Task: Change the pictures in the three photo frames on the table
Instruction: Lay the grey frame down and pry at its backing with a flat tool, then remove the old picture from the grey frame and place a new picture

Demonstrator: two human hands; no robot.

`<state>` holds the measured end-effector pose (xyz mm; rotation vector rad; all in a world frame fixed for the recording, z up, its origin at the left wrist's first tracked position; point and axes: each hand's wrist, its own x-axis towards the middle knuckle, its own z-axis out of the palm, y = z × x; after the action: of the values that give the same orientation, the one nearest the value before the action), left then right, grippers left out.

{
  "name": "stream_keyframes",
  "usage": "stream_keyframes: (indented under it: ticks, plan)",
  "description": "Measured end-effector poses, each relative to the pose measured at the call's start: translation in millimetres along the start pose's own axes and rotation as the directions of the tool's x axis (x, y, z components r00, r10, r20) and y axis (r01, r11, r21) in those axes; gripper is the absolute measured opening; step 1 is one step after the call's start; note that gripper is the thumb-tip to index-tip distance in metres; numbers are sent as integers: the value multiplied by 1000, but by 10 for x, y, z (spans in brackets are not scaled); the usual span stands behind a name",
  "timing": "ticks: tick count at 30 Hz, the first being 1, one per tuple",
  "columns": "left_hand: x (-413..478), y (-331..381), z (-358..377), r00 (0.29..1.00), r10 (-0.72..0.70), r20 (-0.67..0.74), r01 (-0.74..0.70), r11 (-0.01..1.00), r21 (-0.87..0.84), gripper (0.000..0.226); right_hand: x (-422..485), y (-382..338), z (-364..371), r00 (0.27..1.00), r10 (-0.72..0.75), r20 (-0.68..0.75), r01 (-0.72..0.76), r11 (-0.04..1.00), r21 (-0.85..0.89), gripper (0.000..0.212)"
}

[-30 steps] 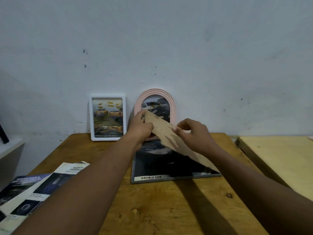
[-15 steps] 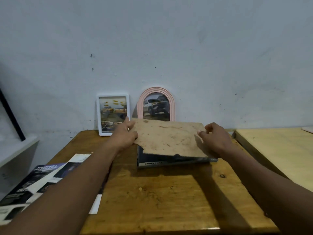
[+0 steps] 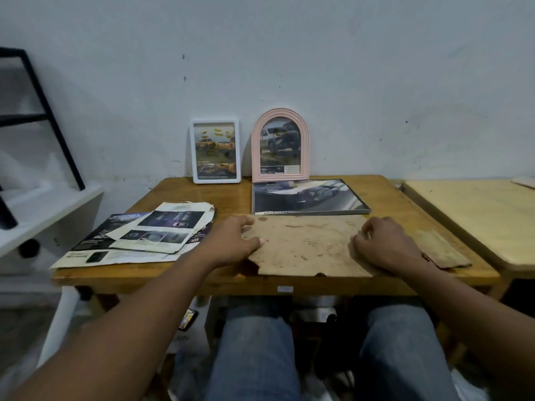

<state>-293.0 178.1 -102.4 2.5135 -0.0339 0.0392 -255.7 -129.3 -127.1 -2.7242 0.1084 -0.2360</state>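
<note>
touching the flat stained backing board (image 3: pixel 304 247), left hand (image 3: pixel 231 241) and right hand (image 3: pixel 385 246) fingers relaxed.

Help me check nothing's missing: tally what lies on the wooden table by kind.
Photo frames: 3 (white frame, pink arched frame, dark frame lying flat)
Brown boards: 2 (large board under the left hand and right hand, worn board at right)
Printed sheets: 3 showing, overlapped
Total: 8

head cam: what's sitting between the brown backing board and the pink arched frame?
The large rectangular frame, lying flat on the table just behind the board; seen in the head view.
</note>
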Motion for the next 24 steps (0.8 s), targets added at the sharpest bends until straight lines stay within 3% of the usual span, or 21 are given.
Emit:
stream_keyframes:
  ticks: [5, 9, 15, 18, 21, 24]
  plan:
    - [-17, -90, 51, 998, -39, 52, 29, 983, 181, 65, -137, -52, 82, 993, -88, 78, 95, 990, -103, 48]
    - [151, 35, 6, 990, -76, 117, -6, 815, 580, 58, -38, -151, 4, 985, -89, 145, 136, 924, -357, 48]
    - [574, 242, -66, 982, -111, 150, -57, 588, 807, 75, 524, -167, -68, 995, -70, 70, 79, 989, -128, 45]
    - [902, 247, -98, 995, -53, 90, -25, 710, 704, 74, 887, -121, -45, 999, -28, 42, 27, 999, 29, 49]
    - [1243, 139, -22, 996, -42, 79, 11, 932, 361, 73, 1196, -78, 35, 998, 25, 57, -32, 993, 111, 54]
    - [1433, 1, 159, 994, -17, 105, 0, 987, 160, 77, 1375, -87, 157, 991, 64, 120, -79, 990, 121, 58]
